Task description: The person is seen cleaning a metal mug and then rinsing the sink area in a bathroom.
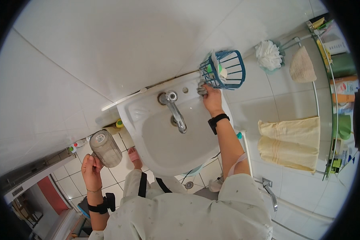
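A clear plastic jar (105, 148) is held in the left hand (92, 168), its fingers (93, 161) wrapped around the lower part, and it is kept off to the left of the white sink (164, 148), above the tiled floor (120, 170). The right hand (212, 99) is laid on the tap handle (202, 89) at the back rim of the sink, with the fingers closed around it. The chrome faucet (176, 112) is set at the back of the sink, its spout pointing over the basin. A blue wire basket (224, 69) is hung on the wall just behind the sink, right beside the tap handle. A yellow towel (290, 142) is draped over a rail well to the right of the sink, and a white bath sponge (269, 55) is hung above it.
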### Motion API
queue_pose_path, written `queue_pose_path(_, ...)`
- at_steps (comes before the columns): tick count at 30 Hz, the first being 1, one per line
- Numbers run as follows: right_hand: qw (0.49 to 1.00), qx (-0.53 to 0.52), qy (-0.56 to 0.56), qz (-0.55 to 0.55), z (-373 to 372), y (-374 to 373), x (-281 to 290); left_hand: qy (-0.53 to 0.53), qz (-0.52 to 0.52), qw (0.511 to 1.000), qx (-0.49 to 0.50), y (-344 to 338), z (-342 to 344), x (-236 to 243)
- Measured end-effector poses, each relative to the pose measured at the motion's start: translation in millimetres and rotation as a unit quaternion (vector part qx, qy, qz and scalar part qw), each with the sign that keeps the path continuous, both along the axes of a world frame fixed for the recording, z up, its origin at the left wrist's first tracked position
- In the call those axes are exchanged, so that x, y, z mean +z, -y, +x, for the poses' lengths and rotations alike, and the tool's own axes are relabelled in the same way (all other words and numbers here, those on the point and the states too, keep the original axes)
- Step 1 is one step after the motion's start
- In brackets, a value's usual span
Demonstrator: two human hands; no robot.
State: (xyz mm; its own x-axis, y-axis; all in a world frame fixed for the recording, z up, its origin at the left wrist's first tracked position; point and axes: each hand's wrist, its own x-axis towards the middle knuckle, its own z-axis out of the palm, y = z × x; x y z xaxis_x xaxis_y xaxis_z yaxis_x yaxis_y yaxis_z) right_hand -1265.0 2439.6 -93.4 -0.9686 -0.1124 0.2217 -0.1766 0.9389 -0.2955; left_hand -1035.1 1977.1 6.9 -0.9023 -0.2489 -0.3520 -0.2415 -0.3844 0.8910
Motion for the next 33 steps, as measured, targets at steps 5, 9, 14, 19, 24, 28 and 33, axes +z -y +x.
queue_pose_path(5, 0.979, -0.075, -0.156, 0.105, -29.7, -27.4, -50.3, 0.018, 0.007, 1.0, 0.002, 2.7, 10.8, -8.5)
queue_pose_path(9, 0.988, -0.096, -0.105, 0.065, -29.1, 3.9, -42.7, 0.035, 0.003, 0.999, 0.016, -0.2, 17.6, -9.8)
queue_pose_path(14, 0.997, 0.02, 0.065, -0.02, -8.1, 2.6, -10.0, 0.016, -0.016, 1.0, 0.014, -5.8, 7.2, -4.2)
queue_pose_path(19, 0.99, -0.095, -0.082, 0.062, -29.3, -9.4, -42.8, 0.02, -0.006, 1.0, 0.004, -5.0, 4.8, -2.0)
queue_pose_path(24, 0.995, -0.086, 0.023, -0.048, -14.6, 9.4, -29.7, 0.011, -0.001, 1.0, 0.006, -7.7, 6.7, -6.8)
queue_pose_path(28, 0.999, 0.03, 0.015, -0.036, -10.3, -14.5, -14.0, 0.021, -0.01, 1.0, 0.002, -6.0, 3.3, -6.4)
queue_pose_path(33, 0.991, -0.064, -0.117, 0.022, -27.7, -8.3, -29.2, 0.028, -0.014, 1.0, 0.003, -9.2, -1.0, -2.1)
